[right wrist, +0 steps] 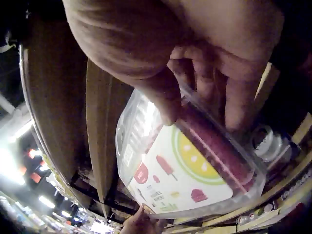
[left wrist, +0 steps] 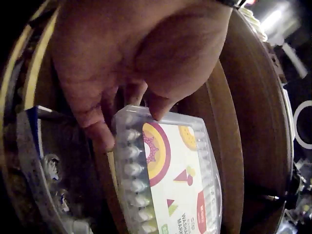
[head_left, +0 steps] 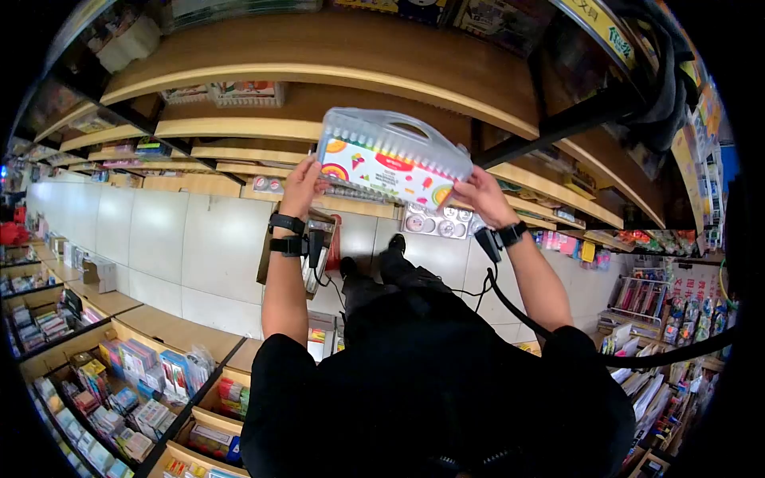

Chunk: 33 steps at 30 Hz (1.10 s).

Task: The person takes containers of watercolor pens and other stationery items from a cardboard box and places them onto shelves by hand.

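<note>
A clear plastic case of markers (head_left: pixel 386 169) with a white fruit-printed label and a handle on top is held up between both hands in the head view. The left hand (head_left: pixel 301 187) pinches its left end; in the left wrist view the thumb of that hand (left wrist: pixel 131 53) lies on the front of the case (left wrist: pixel 170 170). At the opposite end the right hand (head_left: pixel 484 197) grips the corner. The right wrist view has the right hand (right wrist: pixel 195 58) with its thumb on the front of the case (right wrist: pixel 185 175) and the fingers around its edge.
Wooden shelves (head_left: pixel 319 48) stand in front, with packs (head_left: pixel 247 93) on one of them. Below the case is a tray of round items (head_left: pixel 434 221). Bins of boxed goods (head_left: pixel 135 366) lie at the lower left, and a cable (head_left: pixel 677 358) runs off to the right.
</note>
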Motion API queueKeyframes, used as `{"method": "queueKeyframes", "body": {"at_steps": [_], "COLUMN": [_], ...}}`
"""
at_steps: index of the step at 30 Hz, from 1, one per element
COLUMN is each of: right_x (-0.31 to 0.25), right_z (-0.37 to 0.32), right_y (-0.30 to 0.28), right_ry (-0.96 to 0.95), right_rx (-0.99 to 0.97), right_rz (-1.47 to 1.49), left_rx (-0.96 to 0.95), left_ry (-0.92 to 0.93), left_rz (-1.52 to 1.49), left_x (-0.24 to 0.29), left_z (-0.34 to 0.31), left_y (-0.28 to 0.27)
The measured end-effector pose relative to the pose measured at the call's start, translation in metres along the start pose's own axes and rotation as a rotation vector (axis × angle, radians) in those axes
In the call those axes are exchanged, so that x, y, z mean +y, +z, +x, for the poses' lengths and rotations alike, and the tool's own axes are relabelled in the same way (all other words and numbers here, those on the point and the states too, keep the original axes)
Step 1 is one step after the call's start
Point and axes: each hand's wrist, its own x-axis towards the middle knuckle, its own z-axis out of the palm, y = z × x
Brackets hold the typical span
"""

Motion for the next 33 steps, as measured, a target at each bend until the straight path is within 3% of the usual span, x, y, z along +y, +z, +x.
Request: {"method": "queueKeyframes", "body": {"at_steps": [1,4,7,9,11,13,17,19,26,29,30,33], "right_x": [-0.001,-0.012,0.005,0.007,0.007,0.010,0.005,0.002,-0.007,-0.010,-0.011,-0.012], "right_z": [0.015,0.050,0.090,0.107,0.122,0.132,0.144,0.149,0.158,0.159,0.159,0.160], "right_y": [-0.001,-0.002,-0.029,-0.039,-0.045,-0.052,-0.059,-0.062,-0.070,-0.070,-0.070,-0.070], "right_ry": [-0.052,-0.092,-0.112,-0.130,-0.111,-0.082,-0.081,-0.095,-0.115,-0.118,-0.119,-0.124], "right_rx": [0.003,0.223,0.408,0.520,0.598,0.675,0.747,0.751,0.691,0.674,0.669,0.664], "right_rz": [0.038,-0.017,-0.097,-0.181,-0.377,-0.574,-0.757,-0.791,-0.813,-0.809,-0.807,-0.802], "left_rx": [-0.006,0.004,0.043,0.167,0.187,0.171,0.181,0.253,0.295,0.289,0.267,0.240], "left_ry": [-0.006,0.225,0.266,0.430,0.287,0.513,0.456,0.796,0.607,0.657,0.487,0.580], "left_rz": [0.005,0.150,0.311,0.901,1.148,1.178,1.350,1.571,1.361,1.428,1.333,1.416], "left_x": [0.002,0.017,0.026,0.021,0.026,0.012,-0.008,-0.015,-0.031,-0.028,-0.027,-0.031], "left_z": [0.009,0.040,0.071,0.102,0.112,0.129,0.149,0.151,0.169,0.176,0.178,0.188], "left_y": [0.003,0.022,0.051,0.061,0.084,0.093,0.103,0.108,0.118,0.118,0.118,0.119]}}
